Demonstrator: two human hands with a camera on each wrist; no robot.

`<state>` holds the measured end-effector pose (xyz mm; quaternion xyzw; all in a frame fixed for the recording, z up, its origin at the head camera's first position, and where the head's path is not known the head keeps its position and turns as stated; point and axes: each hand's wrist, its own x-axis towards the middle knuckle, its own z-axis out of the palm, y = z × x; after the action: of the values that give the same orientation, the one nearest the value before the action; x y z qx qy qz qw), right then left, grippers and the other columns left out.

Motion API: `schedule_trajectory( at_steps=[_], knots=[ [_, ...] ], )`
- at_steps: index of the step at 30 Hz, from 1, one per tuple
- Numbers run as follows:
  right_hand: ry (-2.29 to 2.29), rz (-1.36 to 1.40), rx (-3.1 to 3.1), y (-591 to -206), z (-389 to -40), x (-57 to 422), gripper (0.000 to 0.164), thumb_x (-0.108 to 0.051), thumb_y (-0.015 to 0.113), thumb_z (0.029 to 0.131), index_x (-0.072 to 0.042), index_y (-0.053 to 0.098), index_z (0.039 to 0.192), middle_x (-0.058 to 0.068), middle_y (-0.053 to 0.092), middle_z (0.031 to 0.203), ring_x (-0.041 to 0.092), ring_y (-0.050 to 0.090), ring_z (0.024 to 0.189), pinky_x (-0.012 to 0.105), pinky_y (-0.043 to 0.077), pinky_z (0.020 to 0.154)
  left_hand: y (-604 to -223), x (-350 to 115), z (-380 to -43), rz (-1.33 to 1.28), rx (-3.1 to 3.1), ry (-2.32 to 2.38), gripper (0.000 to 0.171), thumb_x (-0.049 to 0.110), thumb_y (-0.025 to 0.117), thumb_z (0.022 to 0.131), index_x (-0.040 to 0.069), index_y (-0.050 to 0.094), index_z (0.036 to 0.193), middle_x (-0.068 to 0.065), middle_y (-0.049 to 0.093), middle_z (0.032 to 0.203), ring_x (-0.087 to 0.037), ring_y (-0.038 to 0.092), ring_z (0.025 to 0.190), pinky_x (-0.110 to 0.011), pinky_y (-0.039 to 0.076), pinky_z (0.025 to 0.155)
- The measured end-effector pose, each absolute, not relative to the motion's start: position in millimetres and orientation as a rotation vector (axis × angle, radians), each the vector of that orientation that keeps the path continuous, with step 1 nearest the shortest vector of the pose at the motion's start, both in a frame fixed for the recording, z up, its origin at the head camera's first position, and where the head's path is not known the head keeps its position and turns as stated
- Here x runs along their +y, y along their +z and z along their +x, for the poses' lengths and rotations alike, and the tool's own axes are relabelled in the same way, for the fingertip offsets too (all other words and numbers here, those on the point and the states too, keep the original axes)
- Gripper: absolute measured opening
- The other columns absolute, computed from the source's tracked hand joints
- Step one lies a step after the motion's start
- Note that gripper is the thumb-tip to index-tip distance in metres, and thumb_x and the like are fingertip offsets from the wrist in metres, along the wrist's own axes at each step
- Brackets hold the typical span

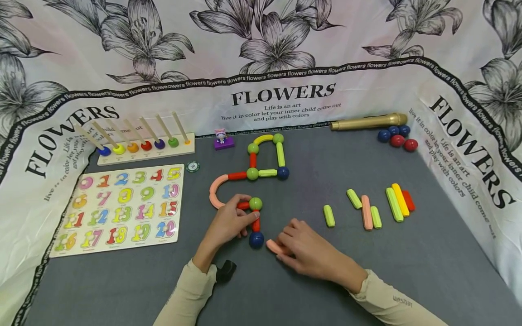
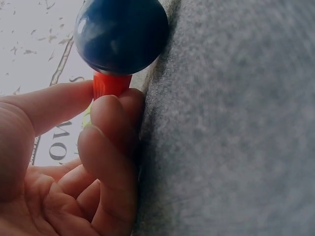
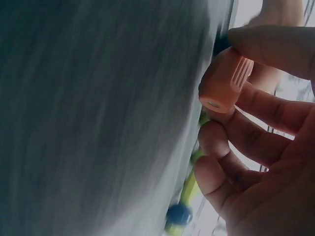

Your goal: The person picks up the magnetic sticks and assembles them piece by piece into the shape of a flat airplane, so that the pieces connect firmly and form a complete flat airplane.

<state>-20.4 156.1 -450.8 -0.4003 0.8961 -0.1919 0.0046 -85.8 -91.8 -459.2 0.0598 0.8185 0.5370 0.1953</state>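
Linked magnetic rods and balls form a figure on the grey table. At its lower end, my left hand [image 1: 229,222] pinches a short red rod [image 2: 110,84] between thumb and fingers. A green ball [image 1: 255,203] joins that rod above, and a dark blue ball [image 1: 256,240] caps it below. My right hand [image 1: 307,250] holds a peach rod [image 3: 224,83] just right of the blue ball, apart from it. In the head view the fingers hide part of this peach rod. A peach curve [image 1: 215,192] runs beside my left fingertips.
Loose green, peach, yellow and red rods [image 1: 367,213] lie on the right. Blue and red balls [image 1: 397,141] sit by a gold microphone [image 1: 369,122] at the back. A number board [image 1: 118,210], peg stand [image 1: 147,154] and small purple figure [image 1: 224,142] are to the left.
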Motion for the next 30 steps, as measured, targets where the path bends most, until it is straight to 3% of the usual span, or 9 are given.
schedule_trajectory(
  at_steps=[7, 22, 30],
  knots=[
    [-0.488, -1.331, 2.761, -452.3, -14.6, 133.6, 0.019, -0.03, 0.083, 0.097, -0.016, 0.071, 0.102, -0.004, 0.062, 0.092, 0.014, 0.048, 0.087, 0.033, 0.043, 0.077, -458.0, -91.5, -85.6, 0.169, 2.3, 1.508, 0.052, 0.022, 0.078, 0.101, 0.005, 0.057, 0.145, -0.005, 0.064, 0.067, -0.02, 0.058, 0.051, -0.034, 0.048, 0.051],
    [-0.514, -1.307, 2.873, -454.1, -8.9, 135.1, 0.029, -0.026, 0.084, 0.096, -0.017, 0.057, 0.09, -0.003, 0.058, 0.087, 0.018, 0.052, 0.088, 0.036, 0.046, 0.078, -454.7, -92.7, -86.3, 0.184, 2.3, 1.5, 0.05, 0.023, 0.076, 0.101, 0.007, 0.057, 0.145, -0.008, 0.064, 0.066, -0.02, 0.058, 0.051, -0.034, 0.048, 0.052],
    [-0.47, -1.253, 2.842, -453.0, -6.1, 137.5, 0.026, -0.029, 0.085, 0.095, -0.016, 0.062, 0.095, -0.003, 0.058, 0.09, 0.018, 0.052, 0.088, 0.035, 0.045, 0.077, -456.7, -92.9, -82.9, 0.181, 2.295, 1.51, 0.05, 0.023, 0.076, 0.102, 0.006, 0.057, 0.145, -0.006, 0.063, 0.066, -0.019, 0.058, 0.052, -0.034, 0.049, 0.053]
  ],
)
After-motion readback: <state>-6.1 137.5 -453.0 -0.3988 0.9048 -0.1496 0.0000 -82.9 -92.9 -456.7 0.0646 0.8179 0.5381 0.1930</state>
